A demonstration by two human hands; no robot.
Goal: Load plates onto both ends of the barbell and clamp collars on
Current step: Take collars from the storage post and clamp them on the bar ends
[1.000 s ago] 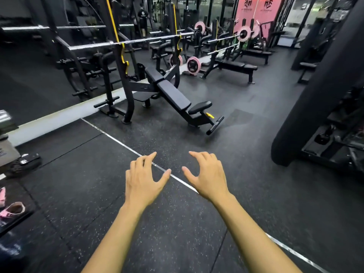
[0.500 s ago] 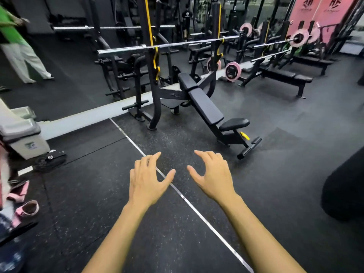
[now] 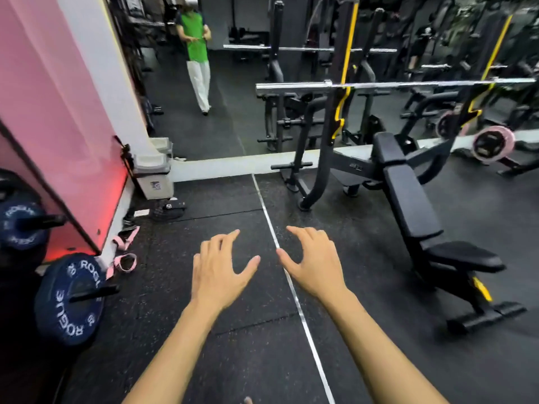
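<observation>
- The left hand (image 3: 217, 271) and the right hand (image 3: 316, 262) are stretched out in front over the rubber floor (image 3: 256, 345), side by side and a little apart. Each grip is slack, with fingers spread and only lightly bent, and neither has hold of anything.
- Low on the person's left, a blue plate (image 3: 71, 298) sits on a storage peg (image 3: 93, 293), near the left hand but not touched by it. A second blue plate (image 3: 20, 221) sits on another peg just beyond it, by the pink wall (image 3: 43, 112).
- Pink straps (image 3: 124, 258) lie on the floor at the foot of that wall, with dark shoes (image 3: 167, 209) a little farther on.
- To the right stands an incline bench (image 3: 408, 205) inside its rack (image 3: 335, 126).
- Across the rack rests the barbell (image 3: 393, 84). Its near sleeve (image 3: 291, 86) is bare: no plate on it and no collar. The far end runs out of clear sight at the right edge, so its load cannot be told.
- Behind is a mirror (image 3: 233, 118), in which a person in a green top (image 3: 194, 36) shows.
- Farther right, other benches carry pink plates (image 3: 493, 144).
- Judged from all this, the task has barely begun. No plate has been picked up, at least the near end awaits loading, and no collar is anywhere in plain sight. The likely next step is fetching a blue plate from the pegs.
</observation>
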